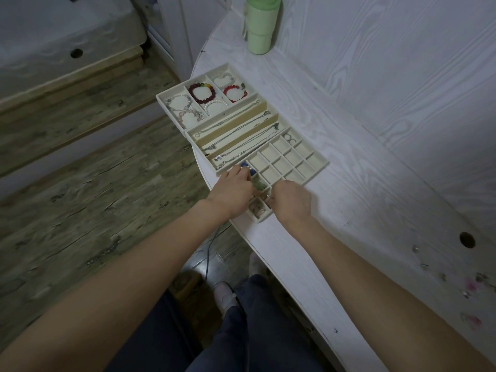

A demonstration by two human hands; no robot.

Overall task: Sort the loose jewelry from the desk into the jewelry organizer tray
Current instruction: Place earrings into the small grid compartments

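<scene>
On the white wood-grain desk (375,183) three cream organizer trays sit edge to edge in a diagonal row. Farthest left is the bracelet tray (161,99), holding silver chain bracelets (179,102), a dark red beaded bracelet (201,91), a white pearl bracelet (214,104) and a brighter red beaded bracelet (235,92). Touching it is the necklace tray (192,135), with thin silver necklaces (241,128) laid out along its long channels. Next comes the small-compartment grid tray (319,159); rings (289,137) lie in a far compartment, and green stones (258,183) in a near one.

The left hand (236,190) lies over the near-left corner of the grid tray, its grip curled around a blue bead piece (247,167). The right hand (291,200) sits just beside it over the tray's near edge, fingers curled under; whether this grip holds anything I cannot tell. A green tumbler (261,25) stands at the far end, and small loose jewelry bits (440,275) are scattered on the desk at the far right.
</scene>
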